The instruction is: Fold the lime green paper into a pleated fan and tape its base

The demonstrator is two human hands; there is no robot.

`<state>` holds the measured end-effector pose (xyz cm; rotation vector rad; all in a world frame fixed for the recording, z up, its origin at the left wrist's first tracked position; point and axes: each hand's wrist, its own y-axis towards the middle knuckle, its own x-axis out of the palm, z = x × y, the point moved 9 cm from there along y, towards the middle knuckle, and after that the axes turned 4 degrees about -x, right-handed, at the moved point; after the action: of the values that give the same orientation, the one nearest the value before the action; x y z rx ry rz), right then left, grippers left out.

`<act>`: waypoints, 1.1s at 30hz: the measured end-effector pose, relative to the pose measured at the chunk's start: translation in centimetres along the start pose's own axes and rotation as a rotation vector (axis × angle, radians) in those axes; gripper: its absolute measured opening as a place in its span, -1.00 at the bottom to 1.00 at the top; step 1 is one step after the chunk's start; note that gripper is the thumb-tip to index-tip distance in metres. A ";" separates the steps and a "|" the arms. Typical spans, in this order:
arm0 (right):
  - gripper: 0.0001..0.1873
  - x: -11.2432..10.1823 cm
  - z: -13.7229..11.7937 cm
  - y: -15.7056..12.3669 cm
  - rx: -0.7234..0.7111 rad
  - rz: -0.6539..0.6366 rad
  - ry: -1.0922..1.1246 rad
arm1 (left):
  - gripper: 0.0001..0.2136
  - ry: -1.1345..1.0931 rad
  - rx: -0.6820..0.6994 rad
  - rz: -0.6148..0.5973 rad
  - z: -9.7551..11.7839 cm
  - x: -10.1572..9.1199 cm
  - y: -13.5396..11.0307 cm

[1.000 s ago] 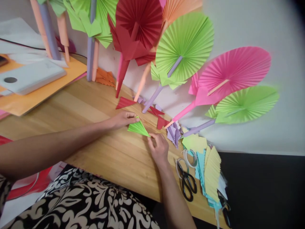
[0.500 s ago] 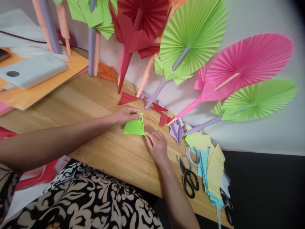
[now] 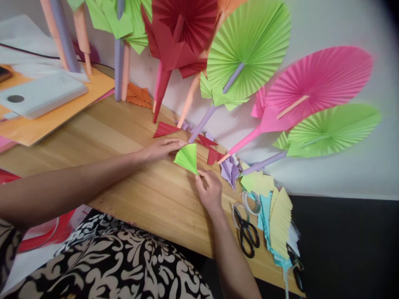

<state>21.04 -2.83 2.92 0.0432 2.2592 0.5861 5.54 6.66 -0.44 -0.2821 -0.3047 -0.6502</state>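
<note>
A small piece of pleated bright green paper (image 3: 187, 158) is fanned out above the wooden table. My right hand (image 3: 210, 189) pinches its narrow pointed end between thumb and fingertips. At the wide end's upper left, my left hand (image 3: 166, 148) has its fingers stretched out beside the paper; whether they touch it is hard to tell. Red folded paper pieces (image 3: 166, 129) lie just beyond my left hand. Purple pleated paper (image 3: 230, 171) sits to the right of my right hand.
Large paper fans, among them a green one (image 3: 249, 50) and a pink one (image 3: 324, 83), lean on the wall. Black-handled scissors (image 3: 247, 236), tape rolls (image 3: 251, 202) and yellow pleated paper (image 3: 280, 224) lie at right. A pale blue device (image 3: 43, 93) rests on orange sheets at left.
The green paper has shifted right and turned, its wide end now facing upper left. My left hand has released its pinch on the upper corner and straightened its fingers. My right hand keeps its pinch.
</note>
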 end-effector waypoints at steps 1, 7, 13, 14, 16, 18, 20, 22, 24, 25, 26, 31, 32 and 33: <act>-0.85 -0.4 1.3 -0.1 0.124 0.052 0.120 | -0.54 -0.013 -0.011 -0.023 -0.1 0.2 0.0; -0.75 2.3 4.9 -1.7 0.708 0.074 1.100 | -0.50 0.045 0.007 -0.051 -0.6 0.1 0.3; -0.73 4.0 3.6 -2.5 0.810 -0.090 1.324 | -0.53 0.182 0.066 -0.029 0.0 0.0 0.4; -0.74 4.1 3.5 -2.6 0.810 -0.104 1.326 | -0.52 0.194 0.075 -0.028 0.1 0.0 0.4; -0.75 4.2 3.3 -2.6 0.810 -0.124 1.323 | -0.53 0.200 0.093 -0.029 0.3 0.0 0.5; -0.73 4.3 3.3 -2.7 0.811 -0.139 1.314 | -0.61 0.202 0.112 -0.028 0.4 -0.1 0.5; -0.72 4.3 3.3 -2.6 0.812 -0.143 1.301 | -0.70 0.214 0.126 -0.026 0.5 -0.1 0.5; -0.74 4.3 3.6 -2.6 0.812 -0.125 1.292 | -0.72 0.237 0.123 -0.025 0.5 -0.1 0.5; -0.75 4.2 4.0 -2.5 0.800 -0.086 1.291 | -0.72 0.255 0.108 -0.015 0.5 -0.1 0.4; -0.75 4.1 4.1 -2.4 0.787 -0.064 1.293 | -0.72 0.261 0.098 -0.011 0.4 0.0 0.4; -0.74 4.0 4.3 -2.3 0.771 -0.043 1.296 | -0.73 0.267 0.090 -0.012 0.3 0.0 0.3; -0.75 3.6 4.5 -2.0 0.724 0.008 1.326 | -0.71 0.295 0.091 -0.063 0.0 0.7 0.4; -0.75 3.6 4.5 -2.0 0.726 0.011 1.339 | -0.70 0.299 0.094 -0.071 -0.1 0.8 0.4; -0.74 3.7 4.5 -2.1 0.729 0.014 1.352 | -0.70 0.302 0.097 -0.073 -0.1 0.9 0.4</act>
<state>21.98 -2.12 -3.08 0.0238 3.6595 -0.4384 6.45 6.43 -0.27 -0.0777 -0.0564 -0.7376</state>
